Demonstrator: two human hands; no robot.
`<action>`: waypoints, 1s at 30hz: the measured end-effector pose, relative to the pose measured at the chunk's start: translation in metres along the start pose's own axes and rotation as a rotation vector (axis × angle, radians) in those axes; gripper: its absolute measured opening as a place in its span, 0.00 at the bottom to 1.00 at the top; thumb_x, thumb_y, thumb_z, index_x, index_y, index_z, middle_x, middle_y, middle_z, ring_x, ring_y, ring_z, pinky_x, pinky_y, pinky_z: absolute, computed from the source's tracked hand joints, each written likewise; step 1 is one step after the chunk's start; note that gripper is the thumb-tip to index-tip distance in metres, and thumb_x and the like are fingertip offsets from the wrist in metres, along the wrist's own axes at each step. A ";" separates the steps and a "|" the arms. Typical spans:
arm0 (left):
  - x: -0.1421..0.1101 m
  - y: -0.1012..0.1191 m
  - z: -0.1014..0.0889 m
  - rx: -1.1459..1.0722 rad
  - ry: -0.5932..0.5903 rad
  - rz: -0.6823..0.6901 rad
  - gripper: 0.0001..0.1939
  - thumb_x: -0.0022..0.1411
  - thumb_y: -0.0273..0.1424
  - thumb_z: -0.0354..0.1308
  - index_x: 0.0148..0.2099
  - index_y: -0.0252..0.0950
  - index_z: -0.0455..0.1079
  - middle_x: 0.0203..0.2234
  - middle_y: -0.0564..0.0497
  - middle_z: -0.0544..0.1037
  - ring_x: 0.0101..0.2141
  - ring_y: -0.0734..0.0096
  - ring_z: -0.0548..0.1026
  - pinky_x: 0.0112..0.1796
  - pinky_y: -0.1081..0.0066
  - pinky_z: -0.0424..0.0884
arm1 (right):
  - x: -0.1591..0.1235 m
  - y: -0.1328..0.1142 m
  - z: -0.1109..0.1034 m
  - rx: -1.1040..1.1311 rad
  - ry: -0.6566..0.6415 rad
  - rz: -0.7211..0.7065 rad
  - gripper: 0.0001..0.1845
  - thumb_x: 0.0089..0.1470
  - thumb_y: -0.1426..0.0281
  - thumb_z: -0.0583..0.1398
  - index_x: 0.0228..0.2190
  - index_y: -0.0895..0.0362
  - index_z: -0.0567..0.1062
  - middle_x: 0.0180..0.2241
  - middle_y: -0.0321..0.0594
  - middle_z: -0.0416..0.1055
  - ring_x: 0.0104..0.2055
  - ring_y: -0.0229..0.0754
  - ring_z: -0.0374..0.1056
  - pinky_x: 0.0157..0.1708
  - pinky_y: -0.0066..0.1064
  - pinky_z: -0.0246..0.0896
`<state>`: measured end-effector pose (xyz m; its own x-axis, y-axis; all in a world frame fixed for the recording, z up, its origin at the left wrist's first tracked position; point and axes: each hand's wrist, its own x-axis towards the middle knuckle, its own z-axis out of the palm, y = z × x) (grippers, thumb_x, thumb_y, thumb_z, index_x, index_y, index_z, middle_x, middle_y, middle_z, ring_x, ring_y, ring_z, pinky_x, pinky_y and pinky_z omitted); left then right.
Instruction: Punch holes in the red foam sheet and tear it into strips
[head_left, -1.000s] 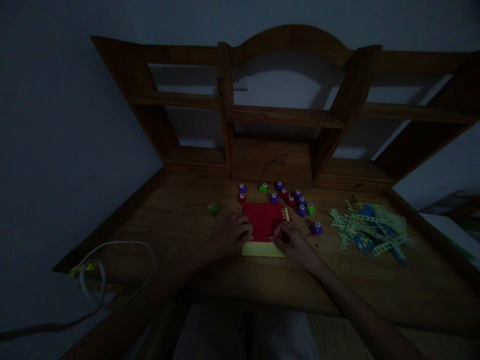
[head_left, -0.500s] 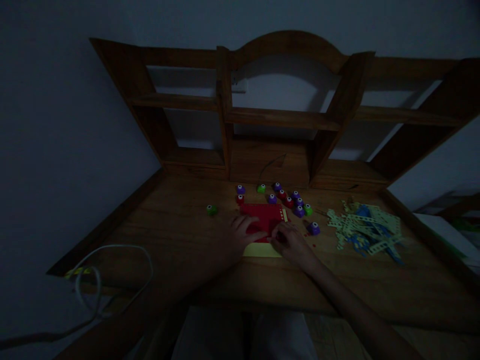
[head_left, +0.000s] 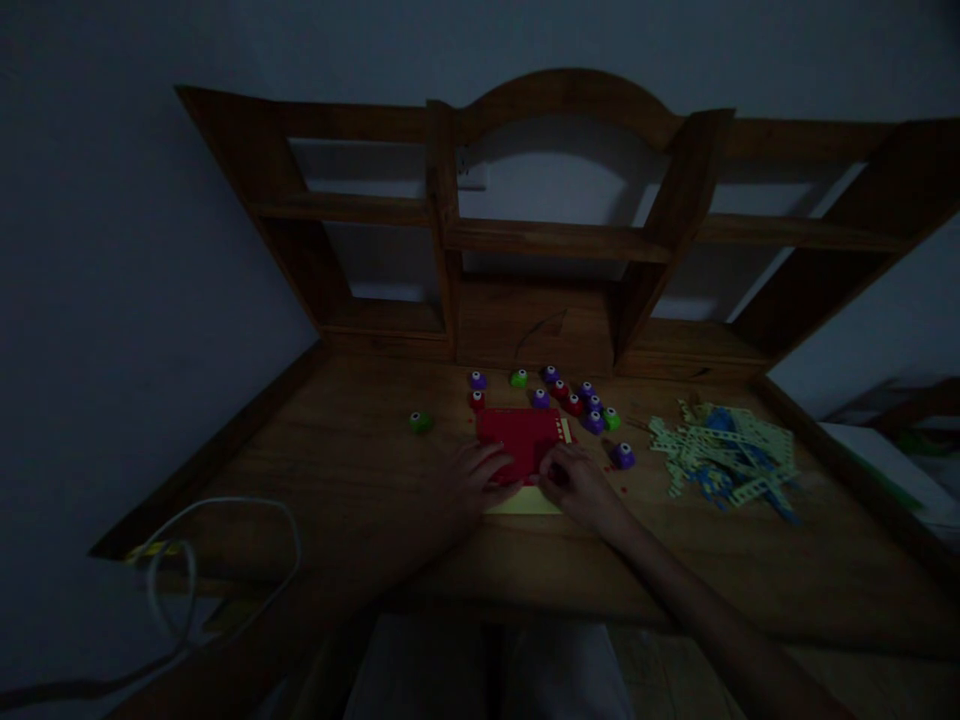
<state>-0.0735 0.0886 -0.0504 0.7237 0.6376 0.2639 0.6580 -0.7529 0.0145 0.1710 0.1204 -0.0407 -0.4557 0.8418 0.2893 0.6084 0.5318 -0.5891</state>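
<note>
Evidently the left hand (head_left: 476, 483) has a released grip, fingers spread over the flat red plastic panel (head_left: 517, 438), which lies on a pale yellow rectangular piece (head_left: 525, 502) upon the wooden tabletop (head_left: 345, 430). The right hand (head_left: 583, 485) curls at the panel's near right corner; whether its grip is clenched, I cannot tell.

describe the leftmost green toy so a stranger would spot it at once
On the wooden desk below the shelves, look left of the red sheet. The green toy there has one white eye; unlike the other two green ones, it sits alone.
</note>
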 end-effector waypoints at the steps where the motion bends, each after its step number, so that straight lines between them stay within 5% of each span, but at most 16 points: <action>1: -0.002 0.001 -0.002 0.004 -0.013 0.002 0.28 0.65 0.24 0.50 0.63 0.52 0.54 0.61 0.50 0.58 0.62 0.57 0.50 0.59 0.49 0.48 | 0.000 -0.001 0.000 0.002 0.003 0.003 0.05 0.47 0.76 0.59 0.27 0.55 0.70 0.29 0.38 0.68 0.36 0.43 0.64 0.39 0.34 0.57; 12: -0.018 0.011 -0.037 -0.118 -0.041 -0.024 0.37 0.55 0.25 0.51 0.66 0.45 0.48 0.66 0.49 0.45 0.64 0.52 0.41 0.59 0.42 0.39 | -0.002 -0.003 0.000 0.012 0.023 0.012 0.05 0.47 0.77 0.59 0.28 0.55 0.70 0.30 0.38 0.69 0.36 0.43 0.65 0.38 0.33 0.57; 17: -0.018 0.000 -0.030 -0.185 -0.057 0.008 0.33 0.59 0.27 0.49 0.66 0.44 0.49 0.64 0.49 0.53 0.64 0.56 0.45 0.60 0.46 0.39 | -0.002 -0.002 0.001 0.010 0.016 0.007 0.05 0.47 0.77 0.58 0.28 0.55 0.70 0.30 0.38 0.69 0.36 0.43 0.65 0.39 0.34 0.56; 20: -0.008 -0.002 -0.031 -0.254 0.017 -0.102 0.26 0.64 0.29 0.47 0.64 0.43 0.53 0.60 0.49 0.62 0.61 0.61 0.53 0.61 0.51 0.43 | -0.002 -0.002 0.002 0.006 0.029 0.000 0.05 0.47 0.77 0.58 0.28 0.55 0.69 0.30 0.38 0.69 0.36 0.43 0.64 0.40 0.34 0.56; 25: 0.015 -0.008 -0.025 -0.387 0.138 -0.259 0.14 0.63 0.39 0.54 0.47 0.39 0.69 0.44 0.47 0.73 0.49 0.62 0.66 0.52 0.59 0.59 | -0.005 -0.002 0.002 0.031 0.043 -0.003 0.05 0.48 0.77 0.58 0.28 0.55 0.69 0.31 0.38 0.69 0.37 0.44 0.64 0.39 0.34 0.56; 30: 0.021 -0.016 -0.013 -0.428 0.109 -0.259 0.10 0.61 0.39 0.57 0.35 0.37 0.69 0.38 0.50 0.72 0.43 0.65 0.66 0.47 0.64 0.61 | -0.005 -0.004 0.001 0.037 0.045 -0.007 0.05 0.49 0.76 0.59 0.28 0.55 0.69 0.31 0.38 0.69 0.36 0.43 0.64 0.39 0.34 0.56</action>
<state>-0.0712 0.1122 -0.0327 0.5076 0.8084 0.2982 0.6520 -0.5866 0.4805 0.1705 0.1137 -0.0404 -0.4298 0.8417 0.3268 0.5806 0.5349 -0.6138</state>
